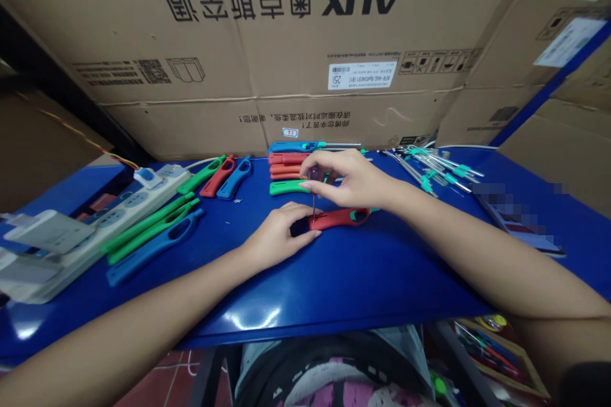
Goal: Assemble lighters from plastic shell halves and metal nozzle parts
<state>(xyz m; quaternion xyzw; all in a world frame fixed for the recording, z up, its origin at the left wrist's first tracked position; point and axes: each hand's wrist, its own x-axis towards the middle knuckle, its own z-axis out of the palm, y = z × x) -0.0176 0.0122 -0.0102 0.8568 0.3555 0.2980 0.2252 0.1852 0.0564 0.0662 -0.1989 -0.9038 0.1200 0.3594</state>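
A red long-nosed lighter (337,219) lies on the blue table, its turquoise trigger part toward the right. My left hand (281,229) rests on the tabletop, thumb and forefinger gripping the lighter's left end. Above it, my right hand (346,181) is closed around the dark purple handle of a screwdriver (314,203). The thin shaft points straight down and its tip meets the left end of the red lighter. Just behind, a green lighter (289,187), orange-red ones and a blue lighter (293,147) lie in a row, partly hidden by my right hand.
Loose green, red and blue handle shells (233,177) lie at the left, beside a white power strip (119,206) with plugs. Metal lighter tubes (429,168) are heaped at the back right. A cardboard wall (286,63) stands behind. Below right is an open box (506,356) of parts.
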